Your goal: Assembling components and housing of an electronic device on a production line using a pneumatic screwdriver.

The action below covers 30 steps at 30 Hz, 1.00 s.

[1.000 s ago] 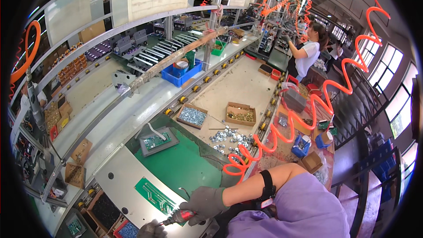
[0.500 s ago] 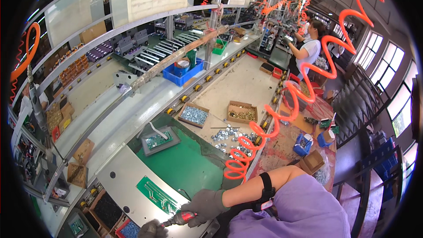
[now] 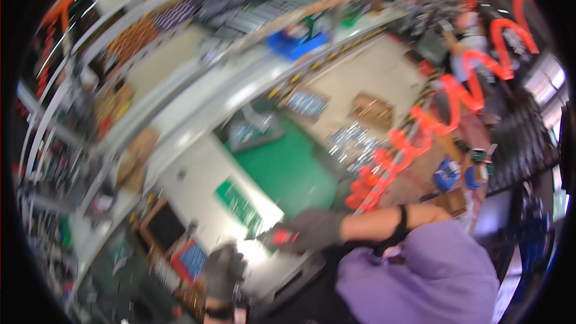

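Observation:
My right hand (image 3: pixel 318 230), in a grey glove, is closed round a power screwdriver (image 3: pixel 284 237) with a red body. Its tip is over the near end of a pale metal panel (image 3: pixel 201 195), close to a green circuit board (image 3: pixel 236 202) lying on that panel. My left hand (image 3: pixel 223 270), also gloved in grey, is beside the panel's near left edge, apart from the screwdriver. Motion smears its fingers, and I cannot make out whether they hold anything. Left of it is a red bin (image 3: pixel 187 260) of small bluish parts.
Beyond the panel, a grey tray (image 3: pixel 257 130) sits on a green mat (image 3: pixel 288 168). Cartons of fasteners (image 3: pixel 307 103) and loose screws (image 3: pixel 355 147) lie past it. An orange coiled hose (image 3: pixel 429 121) crosses the right side. A person (image 3: pixel 471 45) stands at the far right.
The view has shifted and blurred, so the scene sits further right. My left hand has drawn away from the screwdriver tip toward the bins. My right hand keeps hold of the screwdriver.

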Motion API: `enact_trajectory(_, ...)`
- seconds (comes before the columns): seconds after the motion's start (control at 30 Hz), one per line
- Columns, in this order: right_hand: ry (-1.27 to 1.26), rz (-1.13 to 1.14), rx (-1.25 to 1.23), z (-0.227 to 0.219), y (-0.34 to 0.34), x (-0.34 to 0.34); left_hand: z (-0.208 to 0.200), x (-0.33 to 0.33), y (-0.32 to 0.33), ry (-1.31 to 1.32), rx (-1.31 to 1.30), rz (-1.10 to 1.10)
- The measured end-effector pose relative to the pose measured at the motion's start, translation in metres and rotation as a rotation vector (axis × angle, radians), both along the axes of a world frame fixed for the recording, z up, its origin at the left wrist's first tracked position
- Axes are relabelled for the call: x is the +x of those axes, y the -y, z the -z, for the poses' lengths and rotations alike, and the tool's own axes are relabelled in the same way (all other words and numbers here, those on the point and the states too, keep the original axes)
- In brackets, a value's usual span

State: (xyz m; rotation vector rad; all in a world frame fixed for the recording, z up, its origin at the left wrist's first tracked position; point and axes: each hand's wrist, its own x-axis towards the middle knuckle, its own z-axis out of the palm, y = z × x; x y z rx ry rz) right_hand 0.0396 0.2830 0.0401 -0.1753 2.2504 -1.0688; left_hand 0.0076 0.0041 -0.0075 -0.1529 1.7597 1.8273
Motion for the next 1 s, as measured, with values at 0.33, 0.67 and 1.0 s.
enact_trajectory(0.33, -0.470, 0.915, -0.246, 0.013, -0.015, 0.123, 0.027, 0.017, 0.016, -0.707, -0.242, 0.425)
enact_trajectory(0.67, -0.014, 1.079, -0.439, 0.052, 0.143, 0.291, 0.060, 0.015, 0.023, -1.570, -0.476, 0.558)
enact_trajectory(1.0, -0.010, 0.879, -0.212, 0.082, 0.216, 0.280, 0.114, -0.015, 0.035, -1.624, -0.555, 0.606)
